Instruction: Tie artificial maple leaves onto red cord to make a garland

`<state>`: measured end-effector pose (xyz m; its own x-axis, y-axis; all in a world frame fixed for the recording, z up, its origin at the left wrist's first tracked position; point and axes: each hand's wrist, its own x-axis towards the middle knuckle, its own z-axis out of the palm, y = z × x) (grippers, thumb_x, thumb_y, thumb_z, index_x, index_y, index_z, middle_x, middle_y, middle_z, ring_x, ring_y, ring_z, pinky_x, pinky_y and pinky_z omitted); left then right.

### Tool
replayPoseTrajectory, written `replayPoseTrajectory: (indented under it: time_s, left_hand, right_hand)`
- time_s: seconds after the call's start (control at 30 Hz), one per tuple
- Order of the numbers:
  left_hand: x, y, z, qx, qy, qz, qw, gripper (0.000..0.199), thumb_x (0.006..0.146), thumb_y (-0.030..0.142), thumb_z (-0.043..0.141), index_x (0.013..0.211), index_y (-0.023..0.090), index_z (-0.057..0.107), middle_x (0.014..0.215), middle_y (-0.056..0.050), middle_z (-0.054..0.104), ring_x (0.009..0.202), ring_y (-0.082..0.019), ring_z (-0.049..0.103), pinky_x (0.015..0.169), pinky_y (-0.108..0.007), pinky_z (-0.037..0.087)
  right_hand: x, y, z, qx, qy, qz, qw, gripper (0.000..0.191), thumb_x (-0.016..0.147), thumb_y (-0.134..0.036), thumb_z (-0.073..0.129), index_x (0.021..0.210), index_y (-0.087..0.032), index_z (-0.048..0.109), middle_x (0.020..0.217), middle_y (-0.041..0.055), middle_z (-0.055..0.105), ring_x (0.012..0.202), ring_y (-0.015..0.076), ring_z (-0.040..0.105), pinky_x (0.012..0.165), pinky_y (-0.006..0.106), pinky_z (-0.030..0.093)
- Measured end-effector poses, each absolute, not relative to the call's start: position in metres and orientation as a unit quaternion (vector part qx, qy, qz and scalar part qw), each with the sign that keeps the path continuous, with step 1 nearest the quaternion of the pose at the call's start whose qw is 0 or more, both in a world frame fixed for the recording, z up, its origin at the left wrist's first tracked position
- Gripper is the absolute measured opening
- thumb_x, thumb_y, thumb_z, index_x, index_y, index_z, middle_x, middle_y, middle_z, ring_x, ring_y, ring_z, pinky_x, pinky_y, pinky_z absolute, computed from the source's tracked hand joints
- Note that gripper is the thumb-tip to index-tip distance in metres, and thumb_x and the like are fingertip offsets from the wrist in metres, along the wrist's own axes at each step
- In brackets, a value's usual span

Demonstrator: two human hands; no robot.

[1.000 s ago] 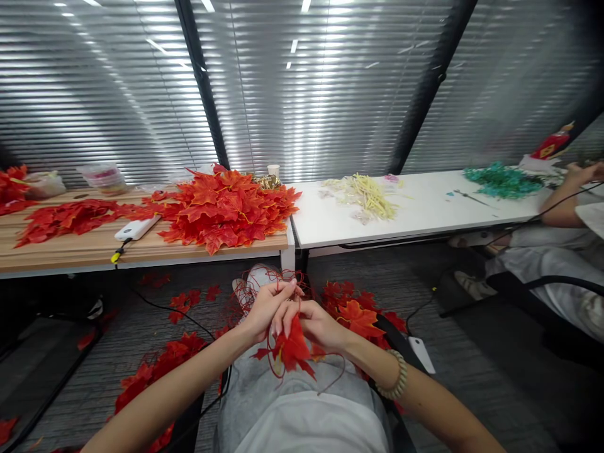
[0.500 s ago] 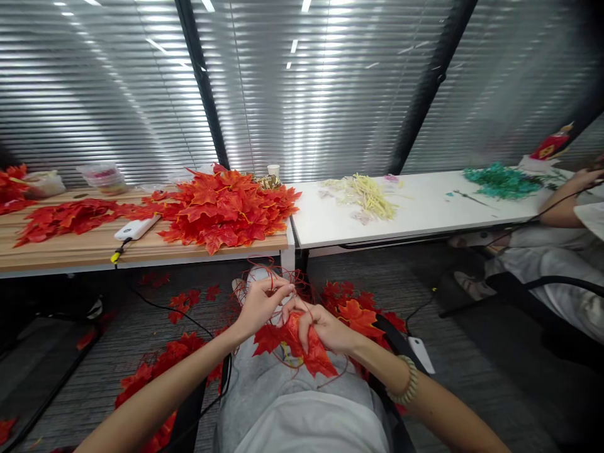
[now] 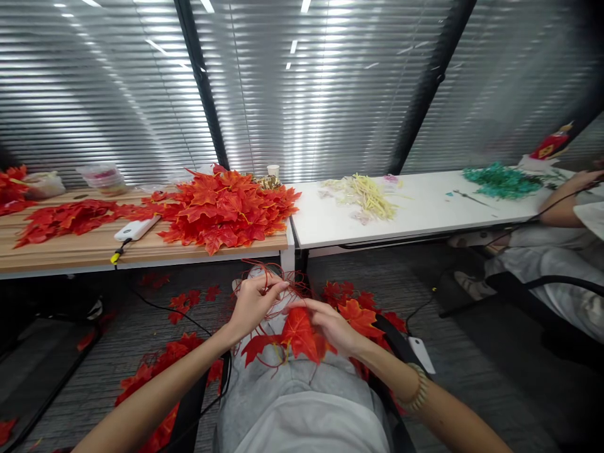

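Slatted blinds (image 3: 302, 94) are hanging across the far side, spanning ten to two o'clock from the seated person. Toward ten o'clock, a wood-grain table (image 3: 28, 251) is bearing a white device (image 3: 136, 228) and, just right of it, a leaf heap (image 3: 231, 211). Below its edge, scattered leaves (image 3: 184, 303) are lying on the floor. Over the lap, near twelve o'clock, the left hand (image 3: 255, 305) is pinching, thumb meeting fingertips on what seems to be red cord (image 3: 298, 287). Beside it, the right hand (image 3: 333, 324) is curling loosely over red leaves (image 3: 299, 333), which are hanging above grey trousers (image 3: 283, 384); its thumb is staying hidden. At one o'clock, a white table (image 3: 325, 229) is carrying yellow strips (image 3: 372, 196); at two, teal foliage (image 3: 503, 180) is lying near a co-worker's arm (image 3: 561, 201).
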<state>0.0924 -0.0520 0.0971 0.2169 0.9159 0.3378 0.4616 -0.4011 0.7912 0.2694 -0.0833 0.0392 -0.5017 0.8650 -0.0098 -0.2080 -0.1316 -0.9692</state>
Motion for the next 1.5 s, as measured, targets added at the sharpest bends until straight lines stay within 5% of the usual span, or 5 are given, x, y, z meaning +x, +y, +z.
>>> replayPoseTrajectory:
  time_s: [0.5,0.73,0.9,1.2,1.5]
  left_hand:
    - [0.093,-0.051,0.091,0.695,0.475,0.455,0.291,0.022,0.077,0.031,0.056,0.071,0.014,0.069,0.065,-0.003,0.067,0.060,-0.013,0.058,0.058,-0.022,0.043]
    - [0.095,-0.055,0.090,0.678,0.472,0.463,0.321,0.025,0.078,0.030,0.056,0.062,0.014,0.067,0.060,-0.003,0.064,0.061,-0.014,0.057,0.061,-0.022,0.042]
    - [0.094,-0.054,0.090,0.667,0.474,0.469,0.332,0.023,0.077,0.031,0.057,0.068,0.013,0.068,0.064,-0.003,0.065,0.060,-0.013,0.056,0.059,-0.022,0.042]
    - [0.075,-0.042,0.097,0.538,0.512,0.515,0.427,0.035,0.073,0.046,0.059,0.071,0.012,0.064,0.052,0.002,0.054,0.039,-0.005,0.035,0.040,-0.018,0.026]
    - [0.085,-0.049,0.085,0.568,0.518,0.469,0.434,0.034,0.069,0.045,0.063,0.061,0.012,0.064,0.050,0.001,0.056,0.045,-0.008,0.044,0.046,-0.019,0.032]
  right_hand:
    - [0.267,-0.096,0.040,-0.393,-0.617,0.488,0.477,0.066,0.076,-0.036,0.061,0.134,-0.023,0.032,0.135,0.0086,0.040,0.120,0.0204,0.043,0.101,0.037,0.035]
    - [0.265,-0.092,0.040,-0.495,-0.667,0.378,0.409,0.034,0.078,-0.044,0.055,0.085,-0.012,0.066,0.080,0.0060,0.065,0.071,0.0168,0.057,0.066,0.027,0.044]
    - [0.266,-0.099,0.050,-0.499,-0.739,0.271,0.363,0.046,0.085,-0.043,0.045,0.050,-0.013,0.048,0.050,-0.0021,0.044,0.049,0.0072,0.037,0.050,0.021,0.026]
    - [0.290,-0.115,0.070,-0.430,-0.786,0.269,0.355,0.045,0.088,-0.039,0.042,0.052,-0.013,0.047,0.054,-0.0004,0.046,0.052,0.0075,0.040,0.053,0.021,0.029]
    - [0.294,-0.115,0.094,-0.371,-0.752,0.272,0.473,0.032,0.088,-0.028,0.043,0.063,-0.014,0.056,0.059,0.0005,0.053,0.054,0.0083,0.046,0.053,0.019,0.036]
